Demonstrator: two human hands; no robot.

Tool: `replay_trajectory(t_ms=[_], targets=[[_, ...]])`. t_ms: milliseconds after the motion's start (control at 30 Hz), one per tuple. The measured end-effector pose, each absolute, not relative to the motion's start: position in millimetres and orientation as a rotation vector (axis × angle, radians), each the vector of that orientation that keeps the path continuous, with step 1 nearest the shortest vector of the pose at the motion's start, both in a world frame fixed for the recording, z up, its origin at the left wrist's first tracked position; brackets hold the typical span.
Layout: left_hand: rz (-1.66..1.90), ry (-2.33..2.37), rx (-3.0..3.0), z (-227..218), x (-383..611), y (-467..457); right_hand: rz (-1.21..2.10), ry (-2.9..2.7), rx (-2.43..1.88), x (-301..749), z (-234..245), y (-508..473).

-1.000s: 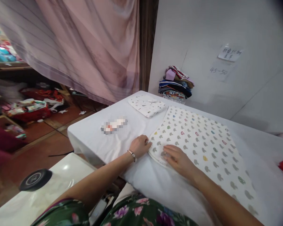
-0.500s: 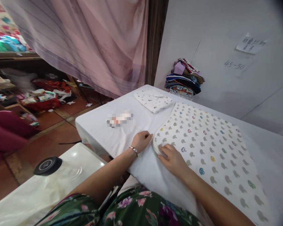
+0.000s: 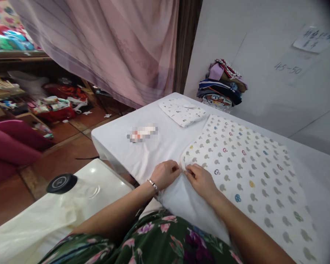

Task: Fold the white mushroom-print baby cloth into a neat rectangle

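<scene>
Two bare hands at a white-covered table (image 3: 114,148); clock directions are taken from the person, twelve straight ahead. The printed cloth (image 3: 253,165), white with grey and coloured mushroom-like motifs, lies flat between one and two o'clock; its near edge passes under the right forearm and its nearest end runs out of view. At twelve, the right hand (image 3: 202,181) pinches the cloth's rounded near corner between thumb and fingers. The left hand (image 3: 165,175), fingers curled, sits at the nine o'clock side of that corner; I cannot tell whether its fingertips grip the fabric. Farther off at twelve lies a folded cloth (image 3: 183,113). Toward half past eleven, a small object (image 3: 143,132) is blurred into blocks, unidentifiable. The clothes pile (image 3: 220,88) near one o'clock has its base hidden behind the table. Of two wall sheets, the lower sheet (image 3: 288,68) reads "45-50"; the upper sheet's (image 3: 315,39) writing is hard to make out. At ten, a black round object (image 3: 62,183) rests on a pale surface (image 3: 104,176), cut off at its left.
</scene>
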State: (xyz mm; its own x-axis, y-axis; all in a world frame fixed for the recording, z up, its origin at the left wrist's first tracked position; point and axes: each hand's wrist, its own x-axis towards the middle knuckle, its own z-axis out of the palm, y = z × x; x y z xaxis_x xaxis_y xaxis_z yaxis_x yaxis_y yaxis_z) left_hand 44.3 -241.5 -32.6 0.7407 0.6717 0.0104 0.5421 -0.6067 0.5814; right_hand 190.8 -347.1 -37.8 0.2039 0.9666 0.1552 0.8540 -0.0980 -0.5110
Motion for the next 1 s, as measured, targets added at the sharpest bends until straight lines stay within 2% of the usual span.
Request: replay_trajectory(t_ms=[500,1000], targets=[[0.203,0.993,2.428,-28,55,-245,0.282,-1.626,-1.898,193,-43,-349],[0.342,0.988,2.270,-33,61,-231,-0.023,-1.968,-2.001,181,-48,-351]])
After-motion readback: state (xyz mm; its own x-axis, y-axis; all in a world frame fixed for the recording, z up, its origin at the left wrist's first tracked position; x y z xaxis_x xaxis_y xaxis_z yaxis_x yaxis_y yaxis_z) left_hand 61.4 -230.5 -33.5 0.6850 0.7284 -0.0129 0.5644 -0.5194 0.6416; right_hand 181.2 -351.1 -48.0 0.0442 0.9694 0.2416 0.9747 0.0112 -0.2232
